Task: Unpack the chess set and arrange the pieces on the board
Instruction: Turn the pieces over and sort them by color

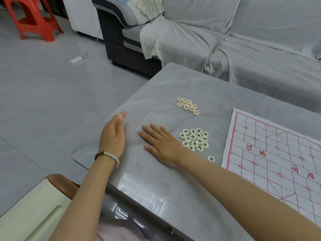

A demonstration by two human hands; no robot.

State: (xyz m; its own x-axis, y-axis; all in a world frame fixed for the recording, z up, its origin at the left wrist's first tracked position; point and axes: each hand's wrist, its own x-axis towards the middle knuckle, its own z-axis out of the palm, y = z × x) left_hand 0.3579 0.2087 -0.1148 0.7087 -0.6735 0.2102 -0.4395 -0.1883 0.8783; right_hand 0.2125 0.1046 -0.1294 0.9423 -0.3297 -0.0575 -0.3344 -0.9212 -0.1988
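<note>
A white cloth chess board (278,153) with red lines lies flat at the table's right side. Left of it sit two clusters of cream round pieces: several red-lettered pieces (187,106) farther away, several black-lettered pieces (194,140) nearer. One lone black-lettered piece (211,158) lies by the board's corner. My right hand (161,145) rests palm down on the table, fingers spread, just left of the black cluster. My left hand (113,134), with a bead bracelet on the wrist, stands on edge near the table's left rim, fingers straight. Neither hand holds anything.
The grey marble-look table (173,84) has its left edge close to my left hand. A sofa under a grey cover (243,40) stands behind it. A red plastic stool (33,20) and a white adapter (76,59) sit on the tiled floor.
</note>
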